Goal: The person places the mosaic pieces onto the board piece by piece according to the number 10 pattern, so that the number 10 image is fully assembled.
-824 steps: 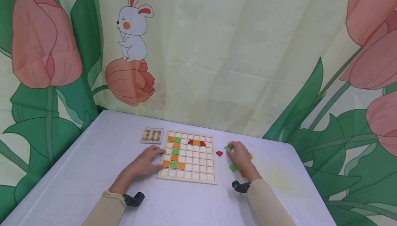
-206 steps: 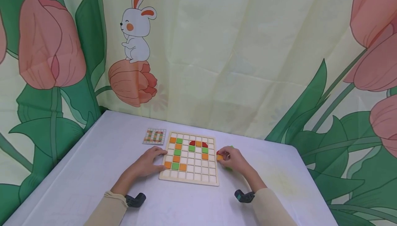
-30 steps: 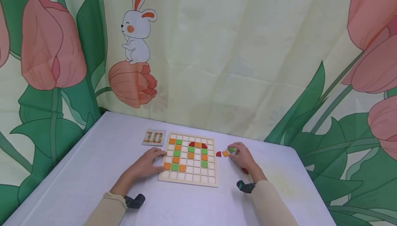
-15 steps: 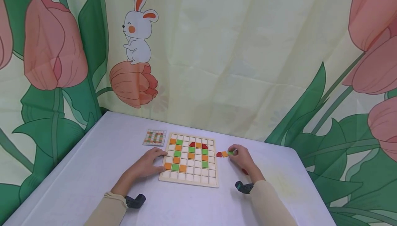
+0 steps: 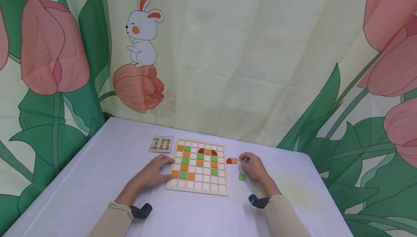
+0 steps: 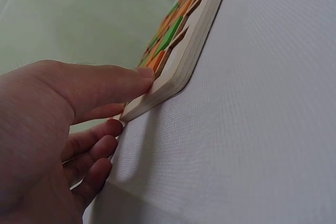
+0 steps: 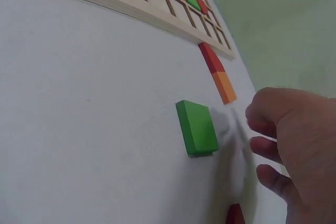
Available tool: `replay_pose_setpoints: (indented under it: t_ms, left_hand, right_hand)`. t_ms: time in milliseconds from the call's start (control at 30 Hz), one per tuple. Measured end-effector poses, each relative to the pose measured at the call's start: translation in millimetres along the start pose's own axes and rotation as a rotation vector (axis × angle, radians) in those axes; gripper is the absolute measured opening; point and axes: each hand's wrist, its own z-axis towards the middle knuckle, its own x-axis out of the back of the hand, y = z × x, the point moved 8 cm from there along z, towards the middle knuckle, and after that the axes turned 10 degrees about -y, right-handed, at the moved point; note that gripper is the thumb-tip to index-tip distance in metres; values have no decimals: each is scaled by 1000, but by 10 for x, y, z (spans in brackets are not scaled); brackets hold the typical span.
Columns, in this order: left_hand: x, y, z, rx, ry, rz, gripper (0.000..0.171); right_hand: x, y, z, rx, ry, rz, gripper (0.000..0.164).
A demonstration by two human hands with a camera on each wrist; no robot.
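A wooden grid board (image 5: 198, 185) holds orange, green and red tiles in several of its squares. My left hand (image 5: 153, 172) rests on the board's left edge; in the left wrist view its thumb (image 6: 115, 82) lies on the rim while the other fingers stay loosely bent by the edge. Right of the board, my right hand (image 5: 254, 166) hovers with loosely curled fingers and no piece visible in them. Beside it a green square tile (image 7: 198, 129) lies on the table. An orange tile (image 7: 224, 86) touches a red rounded piece (image 7: 211, 59) by the board's edge.
A small printed pattern card (image 5: 161, 144) lies off the board's upper left corner. Another red piece (image 7: 235, 215) shows at the bottom of the right wrist view. Behind the white-covered table (image 5: 195, 215) hangs a curtain (image 5: 221, 67) with a rabbit and tulips.
Over the longer span, several tiles were added to the board's right half. In the last half second, the green tile came nearer the front and left my right fingers; the orange tile now meets the red piece.
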Motion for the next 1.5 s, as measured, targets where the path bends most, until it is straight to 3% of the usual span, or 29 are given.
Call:
replay_pose_setpoints:
  t_ms: [400, 667, 933, 1233, 1500]
  left_hand:
    - [22, -41, -8, -8, 6, -11, 58]
    - [26, -33, -10, -16, 8, -5, 58]
    - [33, -23, -8, -19, 5, -10, 58]
    - [9, -23, 9, -17, 5, -11, 58]
    - [0, 2, 8, -19, 6, -15, 58]
  right_hand:
    - [-67, 14, -263, 39, -104, -77, 19]
    - [-86, 33, -374, 64, -101, -98, 20]
    - [-154, -102, -412, 133, -99, -104, 18]
    - [-278, -446, -377, 284, -122, -90, 16]
    - [-510, -918, -325, 403, -182, -94, 17]
